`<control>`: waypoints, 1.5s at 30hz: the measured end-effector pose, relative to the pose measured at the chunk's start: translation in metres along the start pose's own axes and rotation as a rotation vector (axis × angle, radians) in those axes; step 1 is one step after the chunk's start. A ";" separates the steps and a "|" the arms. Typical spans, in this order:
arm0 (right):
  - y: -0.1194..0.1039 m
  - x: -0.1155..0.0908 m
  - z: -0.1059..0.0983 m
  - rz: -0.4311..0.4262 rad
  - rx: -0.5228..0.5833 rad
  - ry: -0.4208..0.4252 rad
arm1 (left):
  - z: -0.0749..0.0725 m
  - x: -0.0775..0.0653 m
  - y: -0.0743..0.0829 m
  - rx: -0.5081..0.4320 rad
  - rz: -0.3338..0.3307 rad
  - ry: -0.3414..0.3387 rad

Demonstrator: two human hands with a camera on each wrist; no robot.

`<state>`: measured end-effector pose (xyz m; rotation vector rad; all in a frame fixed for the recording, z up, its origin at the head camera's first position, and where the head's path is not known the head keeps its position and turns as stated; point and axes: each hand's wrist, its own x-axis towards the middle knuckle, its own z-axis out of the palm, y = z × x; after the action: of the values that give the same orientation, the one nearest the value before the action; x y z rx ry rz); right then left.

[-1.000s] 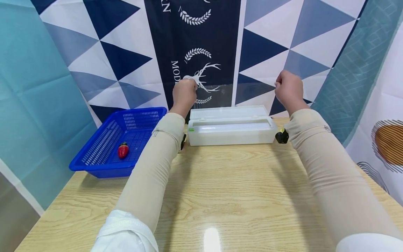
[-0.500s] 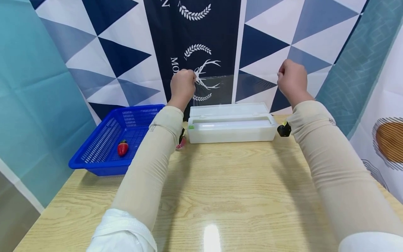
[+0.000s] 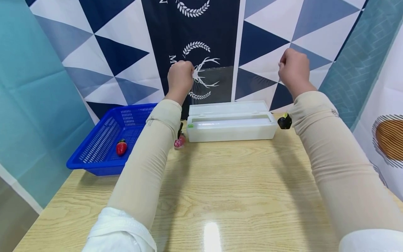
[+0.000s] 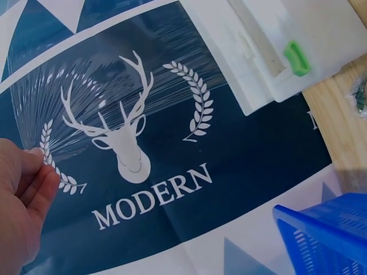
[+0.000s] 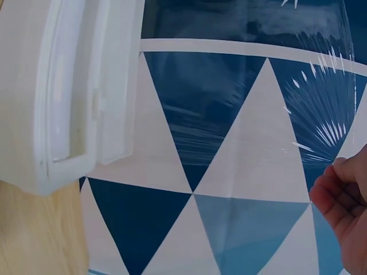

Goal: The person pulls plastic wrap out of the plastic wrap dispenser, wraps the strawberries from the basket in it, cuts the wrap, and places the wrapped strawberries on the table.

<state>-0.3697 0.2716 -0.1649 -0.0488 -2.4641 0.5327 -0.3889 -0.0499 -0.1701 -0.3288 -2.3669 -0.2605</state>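
Note:
A sheet of clear cling film [image 5: 327, 114] stretches up from a white cling film dispenser [image 3: 232, 133], whose lid [image 3: 227, 108] is raised at the back. My left hand [image 3: 180, 78] pinches one corner of the film, and creases fan out from its fingertips in the left wrist view. The opposite corner is pinched between thumb and fingers of my right hand [image 3: 294, 70]. Both hands are raised well above the box, one to each side. A pale roll [image 5: 62, 86] shows in the dispenser's slot. A green slider [image 4: 296, 58] sits at one end of the box.
On the left of the wooden table [image 3: 239, 182] stands a blue plastic basket [image 3: 94, 168] holding a red strawberry [image 3: 121, 147]. A pink wrapped item [image 3: 179, 141] lies beside the dispenser's left end, partly behind my left forearm. A patterned cloth [image 3: 126, 21] hangs behind.
Both hands have risen higher above the dispenser, drawing the film's top edge up with them. The pink item has come into sight beside my left forearm.

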 end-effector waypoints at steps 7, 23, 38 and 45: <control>-0.005 0.003 -0.006 -0.032 -0.003 0.016 | -0.008 0.003 0.000 0.026 -0.003 -0.004; -0.010 0.014 -0.021 0.001 -0.014 0.021 | -0.025 0.015 0.005 0.021 -0.022 0.003; -0.021 0.014 -0.036 0.028 -0.011 0.062 | -0.044 0.022 0.011 0.029 -0.036 0.033; -0.025 0.014 -0.042 0.043 0.000 0.085 | -0.051 0.025 0.013 0.018 -0.023 0.066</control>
<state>-0.3552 0.2665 -0.1166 -0.1221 -2.3852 0.5378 -0.3698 -0.0474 -0.1146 -0.2807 -2.3076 -0.2569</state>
